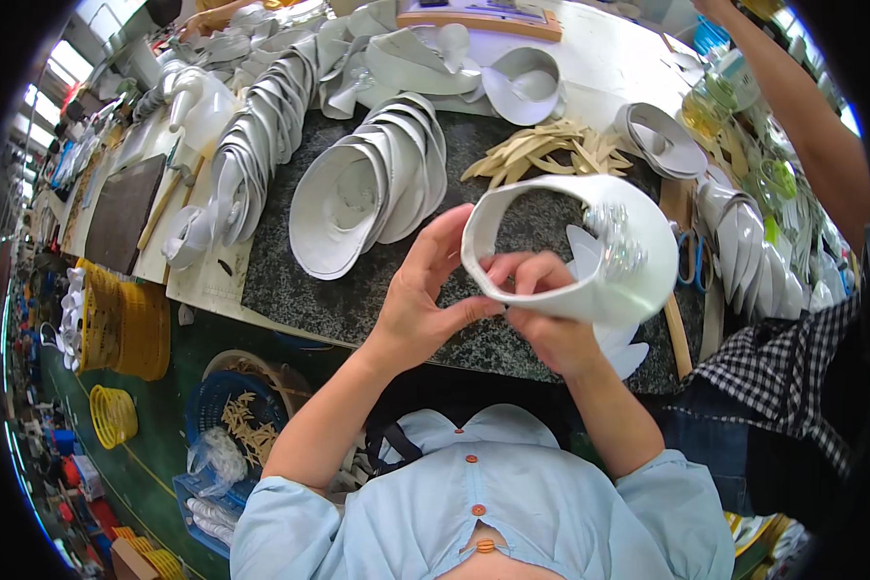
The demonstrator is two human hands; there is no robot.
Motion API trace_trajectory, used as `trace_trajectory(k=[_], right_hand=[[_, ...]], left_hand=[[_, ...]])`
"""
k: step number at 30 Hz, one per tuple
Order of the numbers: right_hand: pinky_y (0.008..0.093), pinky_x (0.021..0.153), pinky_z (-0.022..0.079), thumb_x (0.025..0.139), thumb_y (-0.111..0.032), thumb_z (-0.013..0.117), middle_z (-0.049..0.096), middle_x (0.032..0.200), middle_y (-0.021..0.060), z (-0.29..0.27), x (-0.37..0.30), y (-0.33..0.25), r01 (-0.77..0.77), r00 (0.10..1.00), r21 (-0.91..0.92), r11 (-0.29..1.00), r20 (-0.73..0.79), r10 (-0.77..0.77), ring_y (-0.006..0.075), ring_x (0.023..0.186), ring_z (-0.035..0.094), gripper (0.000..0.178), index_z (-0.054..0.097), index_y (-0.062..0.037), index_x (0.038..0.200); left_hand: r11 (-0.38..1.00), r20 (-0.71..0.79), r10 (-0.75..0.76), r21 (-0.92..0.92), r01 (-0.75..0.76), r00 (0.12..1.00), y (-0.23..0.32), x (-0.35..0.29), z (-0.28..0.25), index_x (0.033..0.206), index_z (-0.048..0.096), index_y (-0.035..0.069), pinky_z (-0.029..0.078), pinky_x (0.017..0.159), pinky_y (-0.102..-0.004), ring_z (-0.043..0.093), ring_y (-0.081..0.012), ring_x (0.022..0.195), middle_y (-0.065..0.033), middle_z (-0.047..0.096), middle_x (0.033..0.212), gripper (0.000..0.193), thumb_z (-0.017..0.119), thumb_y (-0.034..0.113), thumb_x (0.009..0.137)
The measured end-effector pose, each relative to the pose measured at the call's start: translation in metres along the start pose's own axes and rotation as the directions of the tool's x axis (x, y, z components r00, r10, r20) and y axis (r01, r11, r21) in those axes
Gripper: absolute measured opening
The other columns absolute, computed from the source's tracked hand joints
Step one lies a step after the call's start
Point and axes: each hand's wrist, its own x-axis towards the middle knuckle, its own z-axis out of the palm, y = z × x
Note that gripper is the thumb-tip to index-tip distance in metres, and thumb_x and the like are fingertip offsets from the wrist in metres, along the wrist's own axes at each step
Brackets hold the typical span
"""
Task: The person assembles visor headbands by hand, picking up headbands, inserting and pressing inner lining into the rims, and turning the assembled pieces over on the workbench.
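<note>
Above the dark speckled slab I hold up a white shoe upper [643, 290], bent into an open loop with a patch of clear shiny beads on its side. At its left edge, my left hand [420, 290] is closed, thumb along the lower corner and fingers against the outside. Through the opening reach the fingers of my right hand [551, 314], pinching the near rim from inside and below. White leaf-shaped pieces [623, 353] lie underneath, partly hidden. Beyond my left hand, a nested stack of similar uppers [358, 193] rests on the slab.
Tan strips [551, 150] are heaped at the slab's back. Blue-handled scissors [692, 259] lie to the right, near more white stacks [744, 242]. Another person's arm [812, 106] reaches in at upper right. A blue basket [227, 416] of tan scraps stands on the floor.
</note>
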Motion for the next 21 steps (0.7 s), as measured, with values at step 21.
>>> trace_trajectory(k=[21], right_hand=[[0.0301, 0.093, 0.045, 0.091, 0.006, 0.059, 0.056, 0.123, 0.0139, 0.038, -0.004, -0.015, 0.084, 0.996, -0.658, 0.749, 0.068, -0.053, 0.0190, 0.114, 0.053, 0.025, 0.047, -0.0068, 0.109]], left_hand=[[0.899, 0.126, -0.207, -0.366, 0.240, 0.970, 0.010, -0.006, -0.022, 0.148, 0.041, 0.000, 0.049, 0.102, -0.0332, 0.058, -0.0155, 0.121, -0.0094, 0.060, 0.135, 0.077, 0.080, 0.000, 0.081]])
